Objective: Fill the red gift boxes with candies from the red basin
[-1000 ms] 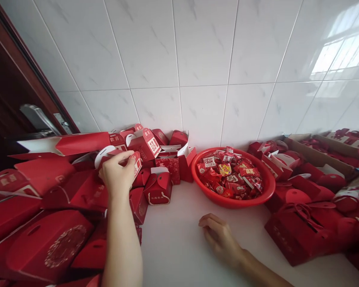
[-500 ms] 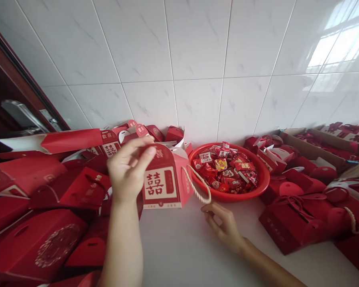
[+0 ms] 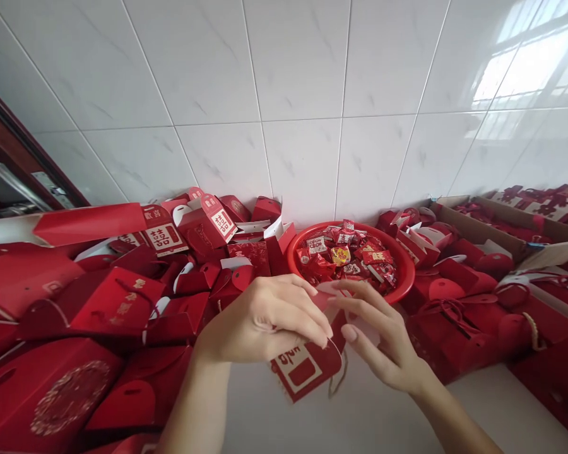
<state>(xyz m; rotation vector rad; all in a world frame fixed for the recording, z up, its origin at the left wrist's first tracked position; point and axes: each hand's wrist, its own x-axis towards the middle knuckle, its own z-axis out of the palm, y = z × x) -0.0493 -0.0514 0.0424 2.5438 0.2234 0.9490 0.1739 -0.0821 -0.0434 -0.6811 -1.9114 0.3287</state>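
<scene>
A small red candy box (image 3: pixel 307 369) with a cream label and gold-red characters is tilted above the grey-white table. My left hand (image 3: pixel 269 315) is closed on its upper part, fingers over the top. A cream twisted-rope handle (image 3: pixel 339 378) hangs from its right side. At the right end of the box, my right hand (image 3: pixel 383 334) has its fingers spread and bent, the fingertips at the flaps and the thumb apart. Whether those fingertips press on the card cannot be made out. Right behind the hands stands a red plastic basket (image 3: pixel 407 287) of wrapped candies (image 3: pixel 353 255).
Many red candy boxes (image 3: pixel 94 302) are piled along the left. More red boxes (image 3: pixel 468 328) crowd the right side, with an open cardboard carton (image 3: pixel 497 221) behind them. A tiled wall (image 3: pixel 298 164) closes off the back; a door handle (image 3: pixel 9 183) shows at far left.
The box has come down and toward me, and is now tipped over. My right hand has risen from the rope handle to the top of the box. The view has shifted slightly.
</scene>
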